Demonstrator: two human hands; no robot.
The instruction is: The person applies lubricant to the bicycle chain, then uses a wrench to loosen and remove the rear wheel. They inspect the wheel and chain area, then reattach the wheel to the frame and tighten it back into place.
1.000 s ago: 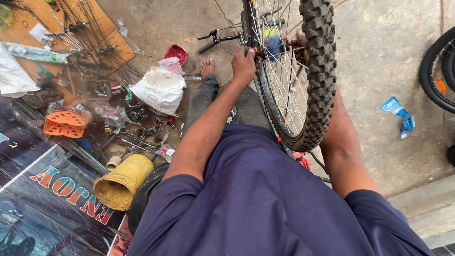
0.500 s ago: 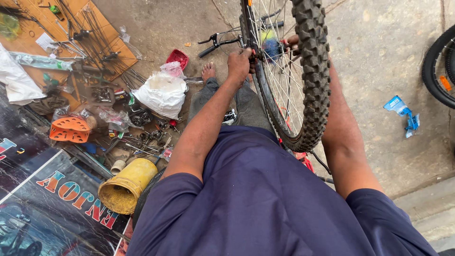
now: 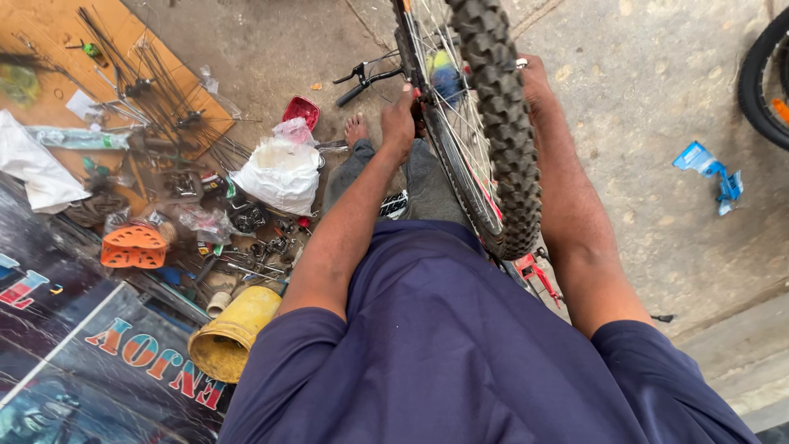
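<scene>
A bicycle wheel with a knobby black tyre (image 3: 503, 140) and thin spokes stands upright between my arms. My left hand (image 3: 400, 122) reaches to the left side of the wheel near its hub, fingers curled against the spokes or axle. My right hand (image 3: 530, 76) sits behind the tyre on the right side and is mostly hidden; what it grips I cannot tell. A black handlebar with brake lever (image 3: 366, 78) lies on the ground beyond the wheel. My bare foot (image 3: 355, 128) rests on the concrete below my left hand.
To the left lie a white plastic bag (image 3: 282, 174), a red dish (image 3: 301, 110), a yellow bucket (image 3: 234, 334), an orange plastic part (image 3: 133, 247), loose spokes on a wooden board (image 3: 156, 90) and scattered metal parts. Another tyre (image 3: 760, 78) stands at far right, with blue litter (image 3: 708, 171) nearby.
The view has shifted slightly and the wheel sits more centred. My left hand stays at the hub; my right forearm stays behind the tyre.
</scene>
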